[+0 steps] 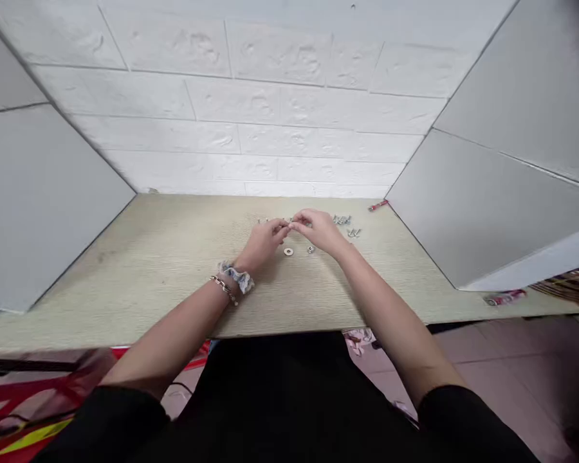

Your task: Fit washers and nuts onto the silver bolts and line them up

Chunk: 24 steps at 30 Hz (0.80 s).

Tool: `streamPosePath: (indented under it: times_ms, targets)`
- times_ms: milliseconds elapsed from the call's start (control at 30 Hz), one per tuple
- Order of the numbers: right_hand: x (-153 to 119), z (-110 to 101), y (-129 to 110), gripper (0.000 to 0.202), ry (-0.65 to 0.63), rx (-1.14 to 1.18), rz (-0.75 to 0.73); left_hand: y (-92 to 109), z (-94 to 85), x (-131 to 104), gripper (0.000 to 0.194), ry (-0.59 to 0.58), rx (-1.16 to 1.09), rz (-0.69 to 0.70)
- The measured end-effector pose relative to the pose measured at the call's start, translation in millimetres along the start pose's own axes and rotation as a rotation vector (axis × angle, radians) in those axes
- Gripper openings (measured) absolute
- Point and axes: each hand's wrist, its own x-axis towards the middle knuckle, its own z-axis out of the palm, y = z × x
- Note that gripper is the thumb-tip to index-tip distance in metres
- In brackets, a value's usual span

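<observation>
My left hand [266,242] and my right hand [319,229] meet over the middle of the table, fingertips pinched together. Whatever small thing sits between them is too hidden to name. Just below the fingers a flat ring washer [288,252] lies on the tabletop. To its right, under my right hand, is a metal nut [311,249]. Several small metal screws [341,220] are grouped beyond my right hand, with a few more screws [354,233] slightly nearer. Tiny upright metal pieces [259,221] show behind my left hand, partly covered by it.
The pale wooden table [174,257] ends at a white brick-patterned wall [260,135]. Grey panels close in on the left [43,206] and right [502,193]. A red object [378,206] lies at the back right corner; another red item [504,297] is near the front right edge.
</observation>
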Motion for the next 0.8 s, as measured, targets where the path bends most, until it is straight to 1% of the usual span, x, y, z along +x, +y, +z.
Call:
streamPosePath:
  times_ms: [133,233,367,433,533,600,633,733,800]
  targets:
    - [-2.2,-0.7,-3.1,0.027,-0.034,-0.085,0.015,2.8,-1.9,-1.7,0.026,0.003,0.105,0.072]
    - [-2.3,-0.3,-3.9,0.037,-0.088,-0.136,0.021,4.6,-2.9,-3.2,0.026,-0.007,0.189,0.132]
    - [-1.8,0.7,-3.5,0.044,-0.141,-0.145,0.027,5.9,-3.4,-4.6,0.021,-0.02,0.199,0.145]
    - [-2.2,0.4,-3.9,0.05,-0.133,-0.143,0.066,5.9,-3.7,-4.6,0.02,-0.023,0.186,0.14]
    - [-3.3,-2.2,-5.4,0.054,-0.055,-0.123,0.161,4.8,-4.4,-3.5,0.021,-0.025,0.169,0.121]
    - [-3.7,-4.5,-6.2,0.049,0.005,-0.078,0.169,3.6,-4.9,-2.4,0.021,-0.022,0.16,0.104]
    - [-3.6,-5.5,-6.3,0.042,0.022,-0.045,0.151,2.9,-5.0,-1.8,0.021,-0.019,0.155,0.097]
    - [-2.9,-6.1,-5.4,0.012,-0.004,0.051,0.08,1.3,-5.0,-0.6,0.021,-0.005,0.148,0.088]
    - [-2.6,-4.9,-4.2,0.017,-0.049,0.081,0.048,0.6,-4.8,-0.4,0.022,-0.002,0.153,0.093]
